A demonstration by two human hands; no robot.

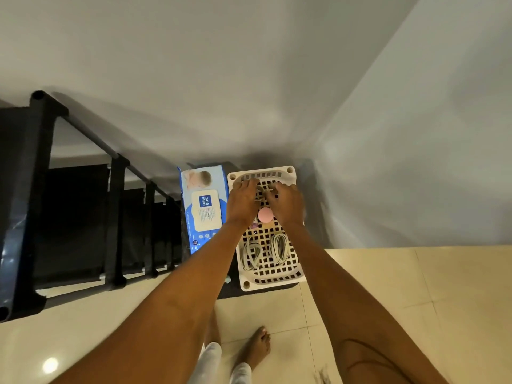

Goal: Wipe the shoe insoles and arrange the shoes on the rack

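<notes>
Both hands, left hand (242, 202) and right hand (286, 203), grip a small shoe (261, 193) in the white basket (289, 171), frame centre. Likely fetching step; next needs wipes pack (204, 206), then rack (83, 206).

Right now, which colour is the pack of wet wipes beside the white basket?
Mostly blue, with a cream flip lid, best seen in the head view: pack of wet wipes, left of the basket.

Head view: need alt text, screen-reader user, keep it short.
Both hands, left hand and right hand, reach into a white slotted basket on the floor and grip a grey strappy shoe at its far end. Two more grey strappy shoes lie nearer; a wet wipes pack and black rack sit left.
</notes>
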